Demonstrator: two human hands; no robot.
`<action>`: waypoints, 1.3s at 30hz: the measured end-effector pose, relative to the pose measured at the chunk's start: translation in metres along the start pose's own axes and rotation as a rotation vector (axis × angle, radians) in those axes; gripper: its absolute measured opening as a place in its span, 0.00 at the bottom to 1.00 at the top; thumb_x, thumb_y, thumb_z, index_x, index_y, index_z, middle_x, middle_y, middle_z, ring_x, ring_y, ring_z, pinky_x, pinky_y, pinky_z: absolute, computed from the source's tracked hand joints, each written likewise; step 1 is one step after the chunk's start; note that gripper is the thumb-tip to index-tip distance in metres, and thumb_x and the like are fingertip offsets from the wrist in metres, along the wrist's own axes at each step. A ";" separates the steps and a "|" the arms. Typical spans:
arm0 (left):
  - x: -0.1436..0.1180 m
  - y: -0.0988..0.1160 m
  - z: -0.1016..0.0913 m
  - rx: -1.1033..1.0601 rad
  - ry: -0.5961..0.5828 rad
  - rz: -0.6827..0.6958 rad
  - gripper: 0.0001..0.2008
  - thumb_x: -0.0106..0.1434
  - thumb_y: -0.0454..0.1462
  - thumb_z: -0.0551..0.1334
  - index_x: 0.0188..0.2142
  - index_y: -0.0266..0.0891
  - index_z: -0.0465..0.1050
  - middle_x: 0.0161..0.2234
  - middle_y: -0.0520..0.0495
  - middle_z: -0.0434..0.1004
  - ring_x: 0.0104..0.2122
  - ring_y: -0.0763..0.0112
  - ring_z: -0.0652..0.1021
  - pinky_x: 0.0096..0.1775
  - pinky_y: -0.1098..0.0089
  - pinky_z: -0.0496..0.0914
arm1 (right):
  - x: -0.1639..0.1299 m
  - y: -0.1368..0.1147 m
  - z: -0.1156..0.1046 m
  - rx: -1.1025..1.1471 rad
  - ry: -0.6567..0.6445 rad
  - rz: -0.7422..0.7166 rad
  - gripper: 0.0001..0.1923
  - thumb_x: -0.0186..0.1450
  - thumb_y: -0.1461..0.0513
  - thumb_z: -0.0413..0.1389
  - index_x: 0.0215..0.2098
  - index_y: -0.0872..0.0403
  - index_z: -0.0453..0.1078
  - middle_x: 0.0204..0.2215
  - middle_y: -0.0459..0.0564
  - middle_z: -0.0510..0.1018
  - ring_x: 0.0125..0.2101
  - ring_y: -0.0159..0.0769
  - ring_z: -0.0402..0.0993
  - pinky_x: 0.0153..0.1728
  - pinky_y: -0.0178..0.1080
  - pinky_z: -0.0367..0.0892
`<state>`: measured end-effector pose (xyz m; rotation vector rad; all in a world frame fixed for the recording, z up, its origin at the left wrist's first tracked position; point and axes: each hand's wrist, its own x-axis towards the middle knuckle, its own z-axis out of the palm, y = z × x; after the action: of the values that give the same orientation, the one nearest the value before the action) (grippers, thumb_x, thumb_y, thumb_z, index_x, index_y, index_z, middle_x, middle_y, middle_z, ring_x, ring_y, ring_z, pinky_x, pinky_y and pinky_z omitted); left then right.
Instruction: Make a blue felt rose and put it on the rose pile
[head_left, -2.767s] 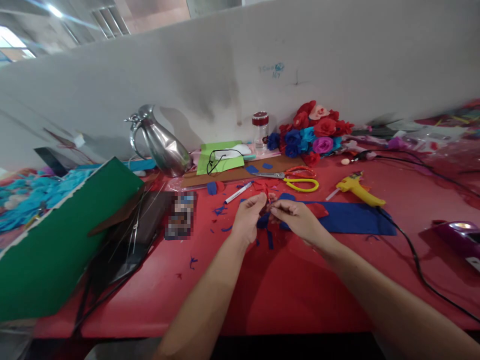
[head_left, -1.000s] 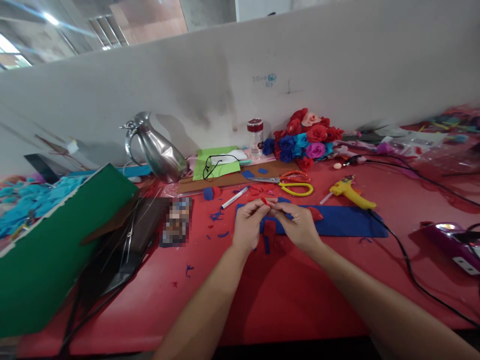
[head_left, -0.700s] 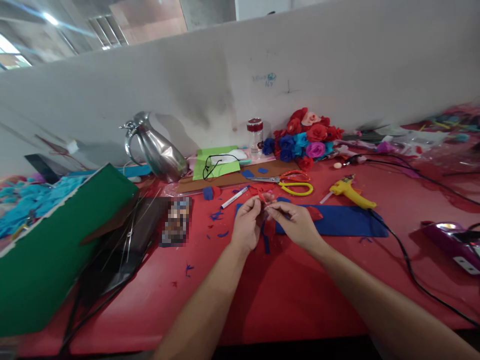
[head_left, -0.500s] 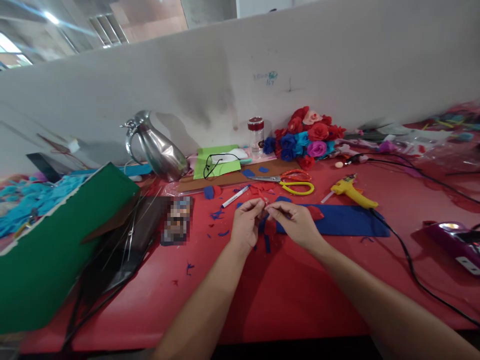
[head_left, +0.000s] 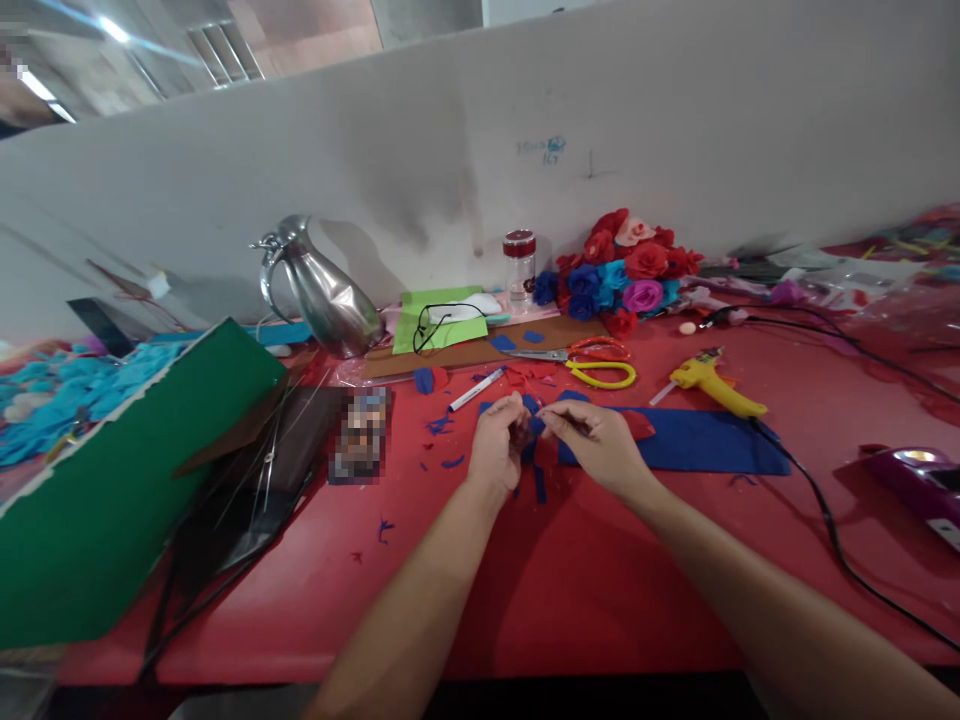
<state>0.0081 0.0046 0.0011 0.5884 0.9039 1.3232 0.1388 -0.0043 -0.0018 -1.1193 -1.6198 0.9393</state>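
My left hand [head_left: 496, 445] and my right hand [head_left: 596, 442] meet fingertip to fingertip just above the red table [head_left: 570, 580]. Between them they pinch a small blue paper piece [head_left: 535, 424]; it is mostly hidden by the fingers. Under the hands lies a long blue paper sheet [head_left: 697, 440] with cut blue strips [head_left: 540, 482] beside it. Red paper scraps [head_left: 525, 372] lie just beyond the hands.
Scissors with orange and yellow handles [head_left: 592, 360], a white marker [head_left: 476, 389] and a yellow glue gun [head_left: 712, 383] with a black cord [head_left: 825, 520] lie behind the hands. Paper roses [head_left: 622, 270], a jar [head_left: 519, 262], a metal jug [head_left: 322, 290], a green box [head_left: 112, 480].
The hands stayed together over the blue sheet, fingers working. A red piece showed between the fingertips a second ago; a blue piece shows there now. The view shifted slightly.
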 end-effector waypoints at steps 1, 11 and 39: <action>0.000 0.000 0.000 0.008 0.013 -0.003 0.19 0.50 0.41 0.67 0.17 0.38 0.58 0.17 0.57 0.56 0.19 0.80 0.59 0.22 0.76 0.56 | 0.000 0.000 0.000 0.000 0.001 0.001 0.13 0.63 0.54 0.53 0.30 0.54 0.74 0.25 0.48 0.78 0.29 0.37 0.74 0.33 0.37 0.67; 0.000 -0.003 0.001 0.109 0.002 0.086 0.10 0.44 0.37 0.70 0.22 0.36 0.70 0.23 0.54 0.69 0.25 0.78 0.67 0.30 0.76 0.62 | 0.003 -0.003 -0.004 0.019 0.048 0.007 0.13 0.62 0.54 0.53 0.29 0.54 0.72 0.23 0.47 0.77 0.27 0.35 0.73 0.33 0.37 0.67; -0.006 0.002 0.005 0.142 -0.072 0.186 0.06 0.44 0.35 0.71 0.23 0.38 0.78 0.27 0.50 0.79 0.30 0.73 0.74 0.40 0.70 0.68 | 0.003 0.001 0.001 0.003 -0.002 -0.025 0.13 0.62 0.54 0.53 0.25 0.53 0.69 0.25 0.46 0.77 0.28 0.36 0.71 0.32 0.35 0.66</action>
<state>0.0115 -0.0008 0.0068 0.8425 0.9059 1.4018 0.1379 -0.0014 -0.0017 -1.0938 -1.6308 0.9264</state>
